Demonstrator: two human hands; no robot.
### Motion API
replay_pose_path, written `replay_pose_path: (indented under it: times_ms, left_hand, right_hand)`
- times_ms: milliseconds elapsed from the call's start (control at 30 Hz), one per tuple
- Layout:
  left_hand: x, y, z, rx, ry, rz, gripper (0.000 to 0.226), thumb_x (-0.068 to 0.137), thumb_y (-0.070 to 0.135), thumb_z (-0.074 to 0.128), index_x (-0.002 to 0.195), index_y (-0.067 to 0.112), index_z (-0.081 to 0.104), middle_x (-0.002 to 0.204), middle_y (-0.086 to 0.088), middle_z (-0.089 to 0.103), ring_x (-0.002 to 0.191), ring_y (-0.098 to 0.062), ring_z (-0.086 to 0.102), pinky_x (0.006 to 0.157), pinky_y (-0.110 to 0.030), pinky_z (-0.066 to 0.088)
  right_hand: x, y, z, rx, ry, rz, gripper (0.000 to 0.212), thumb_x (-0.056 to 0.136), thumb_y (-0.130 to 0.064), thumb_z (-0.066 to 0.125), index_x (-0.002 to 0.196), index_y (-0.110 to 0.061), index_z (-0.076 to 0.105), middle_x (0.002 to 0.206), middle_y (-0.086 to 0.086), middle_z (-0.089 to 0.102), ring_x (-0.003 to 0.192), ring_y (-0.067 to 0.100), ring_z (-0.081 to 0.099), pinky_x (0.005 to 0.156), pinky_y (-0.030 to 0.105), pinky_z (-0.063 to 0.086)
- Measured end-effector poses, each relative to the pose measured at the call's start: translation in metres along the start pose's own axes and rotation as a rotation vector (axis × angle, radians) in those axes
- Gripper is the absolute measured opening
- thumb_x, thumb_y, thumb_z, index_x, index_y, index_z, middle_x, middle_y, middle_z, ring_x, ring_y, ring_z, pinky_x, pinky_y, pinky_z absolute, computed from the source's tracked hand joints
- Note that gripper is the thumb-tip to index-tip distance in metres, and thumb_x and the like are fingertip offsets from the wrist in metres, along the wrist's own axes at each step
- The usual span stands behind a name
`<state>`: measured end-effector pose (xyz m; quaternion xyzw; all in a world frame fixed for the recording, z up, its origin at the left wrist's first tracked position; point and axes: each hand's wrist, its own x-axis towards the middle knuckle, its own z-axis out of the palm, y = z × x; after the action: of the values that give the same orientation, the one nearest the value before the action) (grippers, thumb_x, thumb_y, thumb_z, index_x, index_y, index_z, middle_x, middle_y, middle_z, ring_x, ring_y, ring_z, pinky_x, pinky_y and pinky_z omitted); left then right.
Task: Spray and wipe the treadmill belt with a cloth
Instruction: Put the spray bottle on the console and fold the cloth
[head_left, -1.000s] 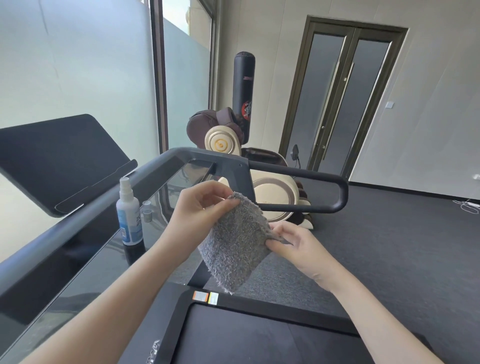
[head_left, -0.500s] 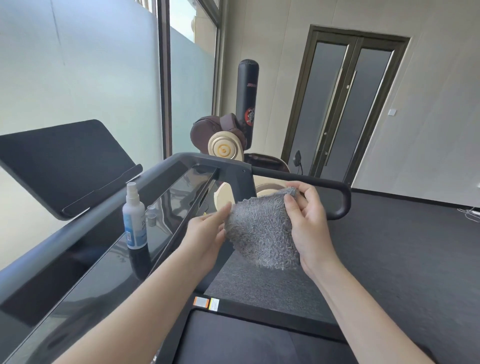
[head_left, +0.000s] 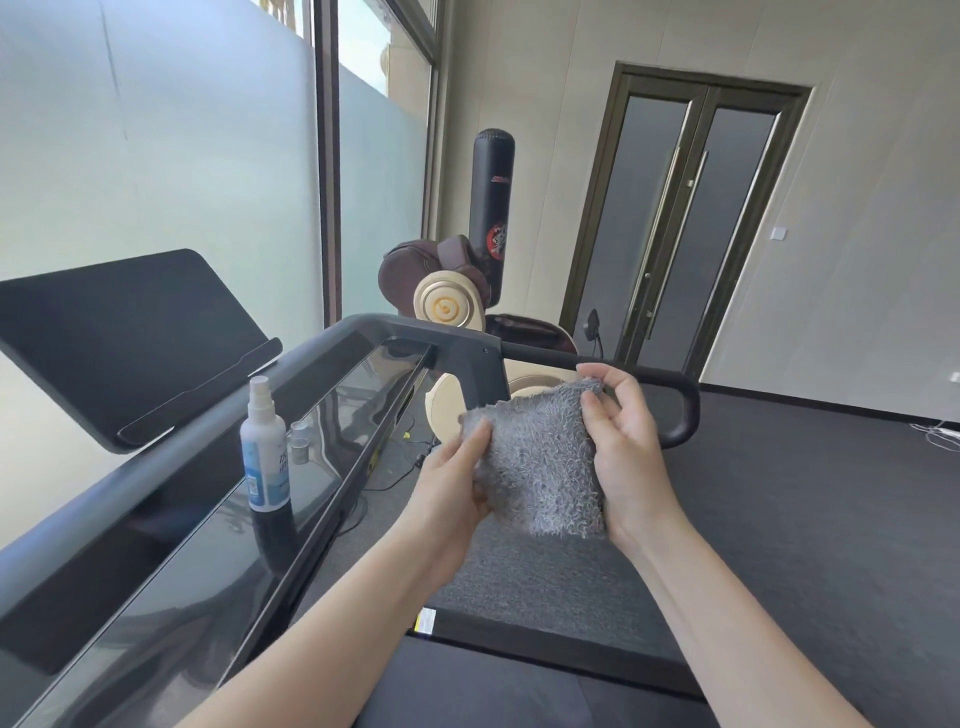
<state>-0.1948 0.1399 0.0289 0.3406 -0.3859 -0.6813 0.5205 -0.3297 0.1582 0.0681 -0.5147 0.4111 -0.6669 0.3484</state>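
Both my hands hold a grey cloth (head_left: 540, 467) up in front of me, above the front end of the treadmill belt (head_left: 519, 696), which shows as a dark strip low in the view between my forearms. The spray bottle (head_left: 264, 452) stands upright on the glossy console (head_left: 182, 571) to my left, well apart from both hands.

What could go wrong: I hold the cloth only by its edges, so a loose pinch while I refold it could let it drop onto the belt or the carpet beside it. The bottle stands on a slick, shiny panel close to the line of my left forearm. A careless reach for it might knock it over or send it sliding. As far as I can judge, the belt has not been sprayed yet, so wiping now would probably just push dry dust about.

My left hand (head_left: 452, 483) pinches the cloth's left edge, thumb on the front. My right hand (head_left: 628, 462) grips the right edge, fingers curled at the top corner, just in front of the handrail (head_left: 675, 410). Both bare forearms reach forward from the bottom of the view.
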Motion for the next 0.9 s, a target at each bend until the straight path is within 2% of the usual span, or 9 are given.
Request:
replay_pose_path:
  times_ms: [67,200,333,433,533,633,767,833,900]
  left_hand:
    - [-0.001,0.0,0.003,0.187,0.176,0.228,0.023,0.097,0.033,0.051,0.104,0.014,0.062,0.082,0.003,0.07,0.079,-0.012,0.066,0.073,-0.035,0.053]
    - [-0.007,0.006,0.002,0.65,0.383,0.612,0.018,0.098,0.028,0.046,0.093,0.012,0.049,0.068,0.001,0.056,0.064,-0.007,0.052,0.062,-0.019,0.039]
    - [-0.004,0.01,-0.005,0.881,0.363,0.69,0.017,0.1,0.03,0.042,0.108,0.017,0.048,0.074,-0.009,0.062,0.075,-0.03,0.057,0.068,-0.04,0.043]
    - [-0.004,0.012,-0.002,0.849,0.355,0.715,0.015,0.099,0.026,0.045,0.104,0.013,0.051,0.075,-0.006,0.063,0.074,-0.025,0.057,0.067,-0.032,0.039]
    - [-0.005,0.015,0.0,0.78,0.36,0.695,0.012,0.098,0.025,0.048,0.096,0.014,0.053,0.071,0.005,0.059,0.069,-0.006,0.055,0.061,-0.014,0.037]
    - [-0.004,0.014,0.0,0.71,0.343,0.665,0.013,0.098,0.028,0.048,0.09,0.018,0.052,0.062,0.007,0.053,0.056,-0.004,0.048,0.053,-0.017,0.035]
    - [-0.004,0.011,-0.004,0.65,0.339,0.649,0.017,0.098,0.029,0.048,0.082,0.023,0.049,0.054,0.01,0.047,0.049,-0.004,0.041,0.047,-0.021,0.03]
    - [-0.004,0.008,-0.006,0.637,0.347,0.64,0.018,0.098,0.029,0.049,0.081,0.023,0.049,0.052,0.01,0.045,0.049,-0.005,0.04,0.048,-0.023,0.029]
    - [-0.005,0.007,-0.009,0.631,0.365,0.646,0.017,0.098,0.028,0.049,0.083,0.021,0.05,0.052,0.009,0.045,0.049,-0.005,0.04,0.048,-0.021,0.029]
  right_hand:
    - [0.0,0.006,-0.002,-0.246,0.022,-0.117,0.019,0.1,-0.01,0.041,0.106,-0.023,0.053,0.095,0.002,0.065,0.086,0.011,0.059,0.084,0.033,0.046]
    - [0.0,0.015,-0.004,-0.61,0.072,-0.303,0.016,0.099,-0.007,0.039,0.105,-0.016,0.05,0.058,-0.006,0.039,0.047,0.007,0.038,0.05,0.019,0.027]
    - [0.004,0.017,-0.008,-0.722,0.105,-0.357,0.014,0.097,-0.004,0.041,0.107,-0.011,0.049,0.06,-0.009,0.038,0.047,0.004,0.037,0.049,0.011,0.031]
    - [0.006,0.023,-0.009,-0.58,0.198,-0.184,0.012,0.097,-0.013,0.048,0.108,-0.015,0.047,0.071,0.004,0.056,0.054,0.004,0.045,0.055,0.015,0.036]
    - [0.002,0.026,-0.005,-0.162,0.245,0.259,0.023,0.094,-0.025,0.056,0.114,-0.014,0.053,0.093,0.006,0.067,0.08,0.012,0.062,0.079,0.035,0.052]
    - [-0.005,0.024,0.002,0.293,0.153,0.552,0.021,0.093,-0.02,0.058,0.108,-0.007,0.065,0.097,0.011,0.072,0.09,0.025,0.069,0.074,0.036,0.057]
    - [-0.009,0.029,0.009,0.387,0.153,0.498,0.018,0.093,0.001,0.052,0.105,-0.008,0.06,0.091,0.009,0.07,0.082,0.021,0.067,0.073,0.036,0.056]
    - [-0.009,0.035,0.01,0.243,0.181,0.367,0.021,0.095,0.001,0.049,0.105,-0.015,0.057,0.098,0.005,0.067,0.088,0.017,0.064,0.081,0.036,0.053]
    - [-0.011,0.041,0.013,-0.033,0.198,0.189,0.022,0.095,-0.001,0.048,0.101,-0.022,0.053,0.097,0.0,0.064,0.084,0.005,0.06,0.079,0.023,0.049]
